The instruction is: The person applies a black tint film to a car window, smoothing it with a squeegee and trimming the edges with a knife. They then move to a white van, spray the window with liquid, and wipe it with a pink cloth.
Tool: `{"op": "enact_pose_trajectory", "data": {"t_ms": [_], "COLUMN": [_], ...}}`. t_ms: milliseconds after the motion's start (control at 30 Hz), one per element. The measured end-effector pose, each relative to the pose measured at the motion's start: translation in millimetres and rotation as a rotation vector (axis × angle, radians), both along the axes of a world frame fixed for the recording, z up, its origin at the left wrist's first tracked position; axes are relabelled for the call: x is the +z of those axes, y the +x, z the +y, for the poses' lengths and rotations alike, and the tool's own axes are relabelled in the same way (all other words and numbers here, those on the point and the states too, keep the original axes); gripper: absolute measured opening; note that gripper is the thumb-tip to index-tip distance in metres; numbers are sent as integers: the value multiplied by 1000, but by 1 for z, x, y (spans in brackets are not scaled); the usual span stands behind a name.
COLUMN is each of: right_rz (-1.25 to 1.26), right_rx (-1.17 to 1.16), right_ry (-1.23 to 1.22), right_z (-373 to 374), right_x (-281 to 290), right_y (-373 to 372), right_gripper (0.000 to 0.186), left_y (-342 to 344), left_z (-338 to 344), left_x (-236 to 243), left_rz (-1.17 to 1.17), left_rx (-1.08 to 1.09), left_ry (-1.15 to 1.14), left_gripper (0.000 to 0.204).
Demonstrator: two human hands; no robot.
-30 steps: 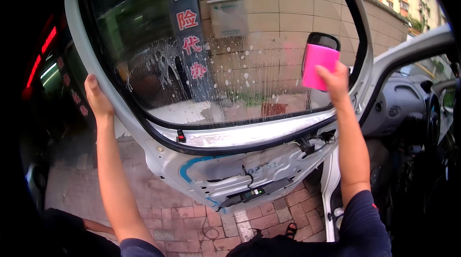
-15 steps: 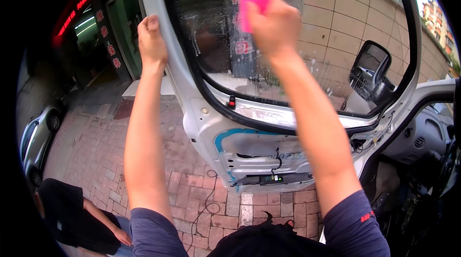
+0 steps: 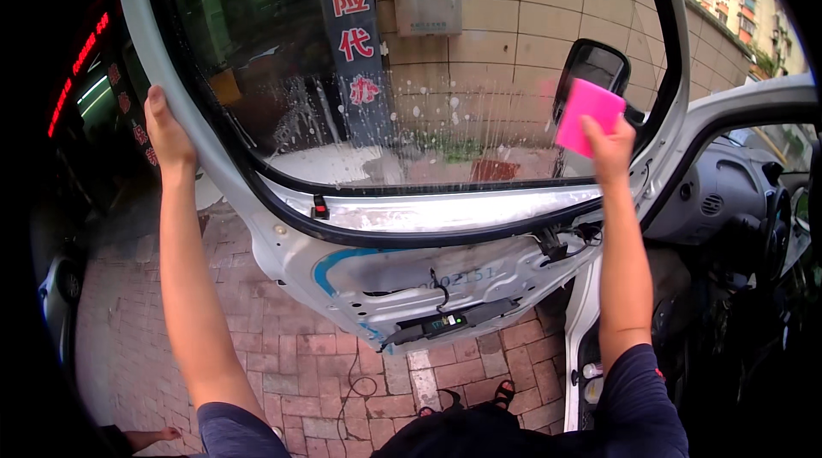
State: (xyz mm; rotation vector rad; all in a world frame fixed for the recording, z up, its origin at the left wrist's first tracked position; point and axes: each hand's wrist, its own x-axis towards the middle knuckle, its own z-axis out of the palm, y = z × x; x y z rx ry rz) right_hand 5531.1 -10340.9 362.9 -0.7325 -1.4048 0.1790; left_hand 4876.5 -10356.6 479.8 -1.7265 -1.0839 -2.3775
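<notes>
My right hand (image 3: pixel 612 154) pinches a flat pink scraper (image 3: pixel 589 107), thumb on the near face, over the lower right of a wet door window (image 3: pixel 471 107). Whether the scraper's edge touches the glass I cannot tell. Drops and streaks cover the lower part of the pane. My left hand (image 3: pixel 171 137) is closed around the outer edge of the white door frame (image 3: pixel 147 43), its fingers partly hidden. Below the window the door's inner panel (image 3: pixel 342 287) lies bare, with a dark cable and a small module with a green light (image 3: pixel 449 320).
A side mirror (image 3: pixel 595 60) stands behind the glass near the scraper. To the right are the vehicle's dashboard (image 3: pixel 719 188) and steering wheel. A thin cable (image 3: pixel 364 386) lies on the brick paving. Another person's bare foot or hand (image 3: pixel 158 437) shows at lower left.
My right hand has carried the pink scraper from the window's upper middle down to its lower right. The view has shifted, and my left hand still holds the frame.
</notes>
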Motion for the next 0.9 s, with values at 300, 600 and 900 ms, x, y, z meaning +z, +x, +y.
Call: {"op": "enact_pose_trajectory", "data": {"t_ms": [300, 600, 900], "right_rz": [-23, -200, -350], "right_rx": [-167, -248, 311], "right_ry": [166, 227, 243], "right_z": [22, -33, -39], "right_x": [-7, 87, 32], "right_y": [-54, -425, -213], "right_gripper": [16, 21, 22], "left_y": [4, 16, -9], "left_z": [-2, -5, -26], "left_x": [-3, -1, 8], "left_rz": [-54, 59, 85], "left_rx": [89, 352, 152], "left_ry": [-20, -48, -47], "left_gripper": [70, 84, 68]}}
